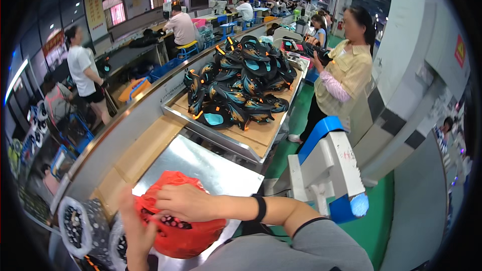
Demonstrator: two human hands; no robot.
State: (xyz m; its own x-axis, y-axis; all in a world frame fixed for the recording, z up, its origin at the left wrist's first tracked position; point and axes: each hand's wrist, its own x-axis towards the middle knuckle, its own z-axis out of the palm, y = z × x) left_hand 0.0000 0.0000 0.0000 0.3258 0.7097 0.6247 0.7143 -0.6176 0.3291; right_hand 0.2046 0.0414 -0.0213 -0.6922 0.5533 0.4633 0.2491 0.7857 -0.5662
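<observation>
A red plastic bag point(193, 238) sits on the shiny metal tabletop point(201, 160) right in front of me. Through its mouth show small dark pieces with pink spots point(174, 222), partly covered by the bag's folds. My right hand point(188, 201) lies across the top of the bag, its fingers bent and gripping the red plastic near the mouth. At the bag's left side my left hand point(136, 228) is raised, fingers stretched up and thumb apart, slightly blurred, with nothing visible in it.
Clear bags of dark and white pieces point(75, 226) stand at lower left. Beyond the tabletop, a cardboard-lined tray point(186, 115) bears a heap of black shoe uppers point(241, 80) with orange and teal trim. A white-and-blue machine point(326, 170) stands at right, near a standing person point(344, 70).
</observation>
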